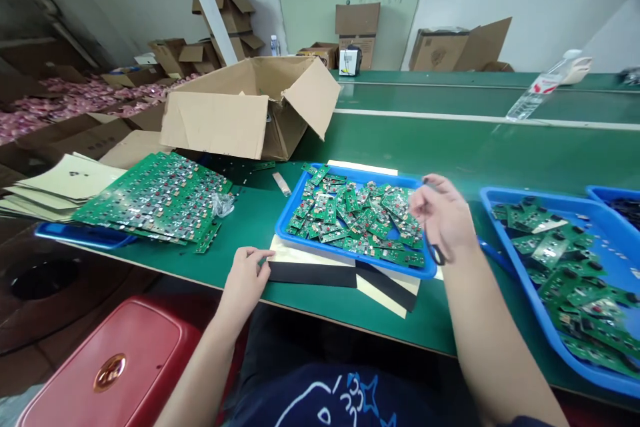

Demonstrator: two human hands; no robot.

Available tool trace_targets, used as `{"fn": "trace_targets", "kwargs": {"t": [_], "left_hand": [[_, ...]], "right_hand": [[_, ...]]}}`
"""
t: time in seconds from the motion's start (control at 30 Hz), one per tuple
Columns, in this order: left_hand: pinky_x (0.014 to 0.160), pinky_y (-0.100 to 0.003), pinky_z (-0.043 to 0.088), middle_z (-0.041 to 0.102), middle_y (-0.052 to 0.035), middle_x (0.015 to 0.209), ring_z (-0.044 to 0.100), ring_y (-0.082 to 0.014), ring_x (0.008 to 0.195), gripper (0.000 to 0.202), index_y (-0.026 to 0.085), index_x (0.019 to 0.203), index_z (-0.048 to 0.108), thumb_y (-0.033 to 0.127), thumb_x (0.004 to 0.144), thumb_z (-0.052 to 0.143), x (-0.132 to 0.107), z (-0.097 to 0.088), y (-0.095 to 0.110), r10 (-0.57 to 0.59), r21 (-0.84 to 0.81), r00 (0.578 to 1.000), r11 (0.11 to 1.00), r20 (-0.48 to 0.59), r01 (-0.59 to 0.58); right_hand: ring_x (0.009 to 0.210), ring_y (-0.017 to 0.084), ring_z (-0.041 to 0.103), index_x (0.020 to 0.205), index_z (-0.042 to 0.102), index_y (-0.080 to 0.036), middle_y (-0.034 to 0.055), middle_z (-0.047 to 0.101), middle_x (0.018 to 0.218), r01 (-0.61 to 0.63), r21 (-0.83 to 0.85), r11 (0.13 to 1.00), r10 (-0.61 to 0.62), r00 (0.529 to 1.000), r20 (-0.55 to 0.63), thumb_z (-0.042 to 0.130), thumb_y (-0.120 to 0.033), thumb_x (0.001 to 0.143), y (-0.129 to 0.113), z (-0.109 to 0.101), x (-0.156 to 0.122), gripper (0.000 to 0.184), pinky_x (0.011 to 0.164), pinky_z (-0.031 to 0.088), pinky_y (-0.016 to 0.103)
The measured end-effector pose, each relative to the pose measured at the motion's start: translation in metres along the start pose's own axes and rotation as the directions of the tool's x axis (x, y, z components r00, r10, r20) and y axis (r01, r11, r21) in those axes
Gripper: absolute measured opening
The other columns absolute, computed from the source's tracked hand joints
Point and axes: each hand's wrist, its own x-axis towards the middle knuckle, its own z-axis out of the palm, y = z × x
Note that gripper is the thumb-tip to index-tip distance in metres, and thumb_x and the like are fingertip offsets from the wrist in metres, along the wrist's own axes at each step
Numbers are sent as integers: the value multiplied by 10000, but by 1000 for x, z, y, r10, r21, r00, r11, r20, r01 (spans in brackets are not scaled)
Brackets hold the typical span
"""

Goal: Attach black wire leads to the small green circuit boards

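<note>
A long black strip [313, 274] lies along the table's front edge, on cream paper [295, 252]. My left hand [246, 275] closes its thumb and fingertips on the strip's left end. Another black strip [387, 285] angles off to the right over a cream piece. Just above the right rim of a blue tray [356, 255], my right hand [447, 213] is closed around a dark, thin tool with a black loop [438, 254]; blur hides its exact kind. Small green circuit boards [345, 210] fill this tray in a loose heap.
Stacked green circuit-board panels [155, 197] lie left, beside cream sheets [70, 180]. Behind stands an open cardboard box [220, 120]. Another blue tray [537, 297] with boards sits right. A tilted plastic bottle [537, 93] is farther back. A red stool [115, 363] stands below left.
</note>
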Motion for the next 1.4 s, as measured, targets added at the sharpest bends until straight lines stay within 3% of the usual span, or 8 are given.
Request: {"fn": "trace_targets", "kwargs": {"t": [0.13,0.4,0.83,0.93,1.07,1.17,1.3,1.4], "left_hand": [[849,-456,452,519,-171,1006,543,-331,978,310,116,999,648,261,781,482,16,-5,26,171,210,967,969,-188,-130],[802,-363,427,611,-117,749,588,-323,888,210,169,663,576,353,702,670,111,30,108,270,-9,958,963,93,-271],[595,-296,481,594,-19,652,612,-187,651,256,178,683,526,417,760,574,125,24,109,300,-572,925,812,232,-119],[562,-289,517,672,-57,753,647,-167,620,289,156,862,530,418,765,605,107,30,123,368,-705,839,709,401,26],[617,-283,546,704,-69,753,686,-176,664,446,151,1012,499,342,691,744,85,41,132,504,-757,573,520,646,396],[643,-298,555,713,-67,783,698,-198,719,497,164,1080,501,328,685,754,79,43,132,558,-749,501,514,662,418],[626,-301,541,700,-64,766,680,-199,708,318,154,937,573,440,801,604,80,45,130,577,-764,511,558,637,323],[605,-252,480,643,-24,665,603,-149,634,333,145,719,607,445,839,526,80,48,130,591,-777,639,629,493,19]], "right_hand": [[460,93,485,911,504,-227,-76,547,527,-122,-59,991,128,987,95,638,-275,720,25,9,-5,238,448,378,218],[489,105,516,934,513,-194,-64,567,547,-173,-222,959,215,960,182,617,-349,748,37,15,-14,265,489,417,250],[509,114,525,931,521,-191,-56,550,548,-73,-331,941,143,971,192,547,-303,791,28,29,-14,181,505,440,261],[559,123,553,945,535,-198,-41,551,588,52,-407,912,75,955,288,514,-279,829,30,34,-18,143,546,464,274],[642,137,596,1002,532,-215,-10,576,693,220,-485,846,-78,952,295,491,-266,868,41,30,-25,149,622,497,294],[685,145,613,1016,536,-226,16,602,777,286,-528,800,-122,938,324,485,-264,885,45,24,-32,146,649,513,303],[659,133,618,1028,533,-225,7,605,749,289,-504,814,-93,921,377,450,-252,912,40,22,-38,144,620,520,285],[630,123,619,1033,532,-218,-7,590,709,289,-470,834,-86,910,406,440,-222,917,35,24,-40,148,603,527,275]]}}
